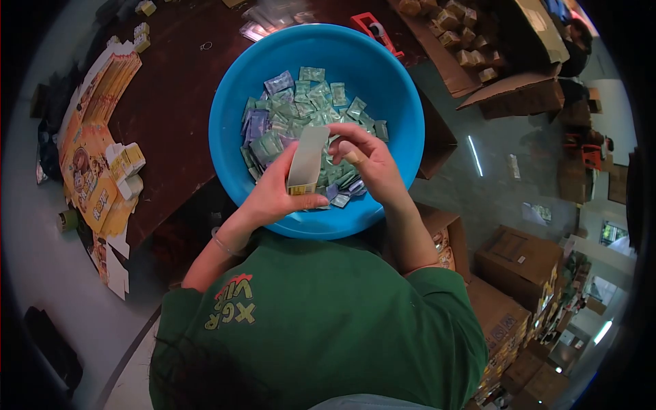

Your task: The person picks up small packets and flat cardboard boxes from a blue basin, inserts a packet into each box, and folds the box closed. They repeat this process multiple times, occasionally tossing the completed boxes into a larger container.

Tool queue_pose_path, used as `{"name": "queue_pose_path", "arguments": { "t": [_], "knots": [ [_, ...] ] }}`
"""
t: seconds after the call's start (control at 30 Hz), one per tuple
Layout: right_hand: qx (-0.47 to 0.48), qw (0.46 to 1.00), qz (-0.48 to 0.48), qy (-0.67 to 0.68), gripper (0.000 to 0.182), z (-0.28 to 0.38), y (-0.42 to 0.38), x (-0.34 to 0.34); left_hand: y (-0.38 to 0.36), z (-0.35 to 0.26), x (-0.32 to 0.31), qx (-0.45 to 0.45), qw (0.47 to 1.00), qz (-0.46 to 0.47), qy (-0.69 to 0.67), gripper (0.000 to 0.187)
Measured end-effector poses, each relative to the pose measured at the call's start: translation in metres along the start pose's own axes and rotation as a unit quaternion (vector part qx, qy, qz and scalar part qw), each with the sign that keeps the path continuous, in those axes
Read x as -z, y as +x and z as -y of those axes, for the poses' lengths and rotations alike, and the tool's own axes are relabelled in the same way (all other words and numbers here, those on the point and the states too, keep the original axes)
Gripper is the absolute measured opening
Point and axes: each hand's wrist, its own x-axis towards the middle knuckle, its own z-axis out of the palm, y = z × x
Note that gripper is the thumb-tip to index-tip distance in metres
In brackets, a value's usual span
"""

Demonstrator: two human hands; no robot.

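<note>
A small paperboard box, white inside with a yellow printed end, is tilted over a blue basin. My left hand grips it from the left, thumb along the lower edge. My right hand is on the box's right, fingers loosely curled and apart, with a fingertip at the upper edge of the box; I see nothing held in it. A tan bandage wraps its thumb. Under both hands, the basin holds many small green sachets and some purple sachets.
Flat printed cartons are stacked on the dark table at left, with small boxes beside them. A red tape dispenser lies behind the basin. An open carton of small boxes stands upper right; closed cartons are lower right.
</note>
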Motion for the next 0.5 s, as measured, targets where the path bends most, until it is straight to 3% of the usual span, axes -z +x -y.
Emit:
{"name": "queue_pose_path", "arguments": {
  "t": [0.07, 0.1, 0.2, 0.27, 0.3, 0.37, 0.47, 0.5],
  "knots": [
    [-0.067, 0.994, 0.077, 0.032, 0.027, -0.004, 0.001, 0.004, 0.005, -0.004, -0.01, -0.075, 0.991, -0.046, 0.103, 0.096],
    [-0.092, 0.992, 0.07, 0.058, 0.02, -0.01, -0.001, 0.0, 0.006, -0.007, -0.013, -0.091, 0.983, -0.06, 0.15, 0.101],
    [-0.063, 0.996, 0.051, 0.023, 0.019, -0.015, -0.001, -0.009, 0.005, -0.01, -0.016, -0.025, 0.967, -0.043, 0.249, 0.11],
    [-0.026, 0.994, 0.049, -0.096, 0.022, -0.006, -0.001, -0.008, 0.007, -0.011, -0.013, 0.012, 0.953, -0.033, 0.3, 0.109],
    [-0.002, 0.988, 0.037, -0.152, 0.023, -0.006, -0.001, -0.007, 0.008, -0.01, -0.014, -0.058, 0.907, -0.083, 0.409, 0.107],
    [0.03, 0.981, 0.008, -0.194, 0.024, -0.004, -0.002, -0.004, 0.008, -0.006, -0.018, -0.196, 0.757, -0.178, 0.597, 0.102],
    [0.056, 0.984, -0.027, -0.167, 0.023, -0.004, -0.001, -0.003, -0.004, -0.009, -0.015, -0.117, 0.887, -0.188, 0.405, 0.092],
    [0.063, 0.983, -0.027, -0.169, 0.021, -0.003, -0.001, -0.008, -0.001, 0.0, -0.015, -0.108, 0.917, -0.17, 0.344, 0.076]
  ]
}}
